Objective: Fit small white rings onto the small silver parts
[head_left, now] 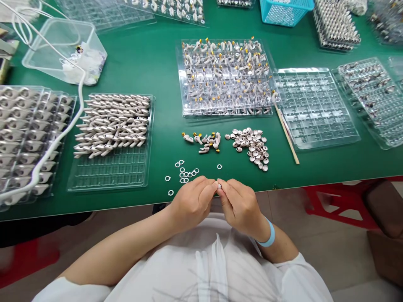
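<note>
My left hand [194, 200] and my right hand [241, 204] meet at the table's front edge, fingertips pinched together. Between them is a small pale part [219, 186], mostly hidden by the fingers, so its kind cannot be made out. Several thin white rings with small tabs [188, 174] lie just beyond my left hand, and a single ring [219, 167] is straight ahead. Farther back sit a few curved beige pieces with gold-coloured tabs [206, 140]. A heap of small round metallic caps [252, 144] lies beyond my right hand.
A clear tray of curved pieces [226, 77] stands at the back, beside another clear plastic tray [317, 109] and a thin wooden stick [288, 136]. Trays of beige shells [113, 126] occupy the left. A white hose [59, 136] crosses there, near a clear bin [67, 50].
</note>
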Demonstrator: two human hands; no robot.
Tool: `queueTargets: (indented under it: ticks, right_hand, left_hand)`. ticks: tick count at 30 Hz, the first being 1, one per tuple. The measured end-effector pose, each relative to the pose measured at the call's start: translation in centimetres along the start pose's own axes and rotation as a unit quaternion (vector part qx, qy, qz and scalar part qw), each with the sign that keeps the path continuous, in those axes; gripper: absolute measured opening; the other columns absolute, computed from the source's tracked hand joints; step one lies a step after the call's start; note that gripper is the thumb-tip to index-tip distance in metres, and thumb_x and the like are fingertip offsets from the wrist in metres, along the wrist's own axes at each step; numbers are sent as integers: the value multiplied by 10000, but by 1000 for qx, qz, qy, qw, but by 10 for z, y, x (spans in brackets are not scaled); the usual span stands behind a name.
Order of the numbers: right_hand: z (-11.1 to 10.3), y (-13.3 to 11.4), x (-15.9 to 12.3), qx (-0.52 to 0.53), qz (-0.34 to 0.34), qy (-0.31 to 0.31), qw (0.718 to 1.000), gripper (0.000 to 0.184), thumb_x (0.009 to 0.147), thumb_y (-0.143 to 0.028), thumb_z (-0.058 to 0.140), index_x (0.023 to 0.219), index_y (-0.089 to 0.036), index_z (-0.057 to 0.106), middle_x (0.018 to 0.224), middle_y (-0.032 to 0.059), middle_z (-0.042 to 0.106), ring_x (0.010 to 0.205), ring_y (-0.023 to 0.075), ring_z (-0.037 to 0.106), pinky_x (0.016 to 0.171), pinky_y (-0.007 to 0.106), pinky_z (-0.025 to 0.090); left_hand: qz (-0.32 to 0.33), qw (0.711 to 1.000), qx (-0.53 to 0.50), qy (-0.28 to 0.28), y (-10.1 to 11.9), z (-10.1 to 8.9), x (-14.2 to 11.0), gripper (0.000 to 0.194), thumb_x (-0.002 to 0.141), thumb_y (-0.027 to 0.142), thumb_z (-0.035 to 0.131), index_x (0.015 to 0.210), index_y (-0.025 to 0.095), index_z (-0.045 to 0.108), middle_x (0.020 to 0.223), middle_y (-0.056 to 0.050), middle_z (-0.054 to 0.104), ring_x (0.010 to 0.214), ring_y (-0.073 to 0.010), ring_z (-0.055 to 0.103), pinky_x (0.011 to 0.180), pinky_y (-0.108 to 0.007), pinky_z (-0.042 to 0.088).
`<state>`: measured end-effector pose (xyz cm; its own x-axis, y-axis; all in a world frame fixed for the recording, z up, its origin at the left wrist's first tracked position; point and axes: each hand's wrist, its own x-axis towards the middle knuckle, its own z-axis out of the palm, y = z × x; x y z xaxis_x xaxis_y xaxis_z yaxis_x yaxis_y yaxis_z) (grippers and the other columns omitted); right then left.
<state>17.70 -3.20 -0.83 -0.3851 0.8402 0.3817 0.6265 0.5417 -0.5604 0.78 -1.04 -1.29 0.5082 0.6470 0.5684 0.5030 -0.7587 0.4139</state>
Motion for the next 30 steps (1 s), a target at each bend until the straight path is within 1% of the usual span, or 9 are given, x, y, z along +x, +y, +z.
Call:
queueTargets:
  ticks: [4,9,14,18,22,25,30]
  right_hand:
    - [1,-2,1,-23,-6,5,1000,228,943,-101,465,1115,-36,599,763,102,629,646,177,551,540,299,451]
    - [3,-3,-1,-22,5,-4,1000,210,946,-95,453,1096,-56,595,744,86,611,639,174,533,546,297,439]
    - [6,-4,-1,-15,23,-1,1000,212,956,-100,430,1112,-61,568,756,87,603,636,173,519,551,299,432]
    - [5,-6,1,-6,34,-7,999,190,954,-95,430,1086,-75,565,777,91,608,653,175,520,572,303,437]
    - [6,-7,3,-2,51,-2,999,178,953,-94,421,1049,-95,570,763,76,593,642,169,507,569,299,430]
    - [7,-7,3,-3,56,7,998,176,949,-95,420,1032,-94,575,746,73,587,634,171,504,561,300,427]
    - [12,-8,2,-18,57,20,998,201,943,-91,411,1064,-91,571,766,89,608,640,180,525,560,306,439]
  left_hand:
    - [12,1000,9,-1,0,0,2,152,875,5,445,926,141,491,711,-84,668,653,-181,611,546,-296,523]
    - [16,1000,13,-1,0,0,1,161,864,1,431,909,148,480,672,-65,643,638,-178,607,533,-283,507]
    - [-2,999,35,2,1,2,0,166,862,14,416,927,154,478,626,-23,597,524,-146,479,493,-267,452]
    - [-6,999,43,20,2,3,3,180,865,21,399,949,157,483,601,-1,563,496,-141,436,476,-257,416]
    - [-9,999,42,28,3,5,4,187,852,17,412,967,144,488,613,-9,578,498,-142,445,482,-257,421]
    - [-15,999,44,25,2,5,4,180,842,17,422,942,152,486,613,-11,587,501,-141,454,489,-255,431]
    - [-18,998,59,15,-1,4,5,183,827,18,420,896,176,483,602,-11,597,509,-150,489,493,-259,438]
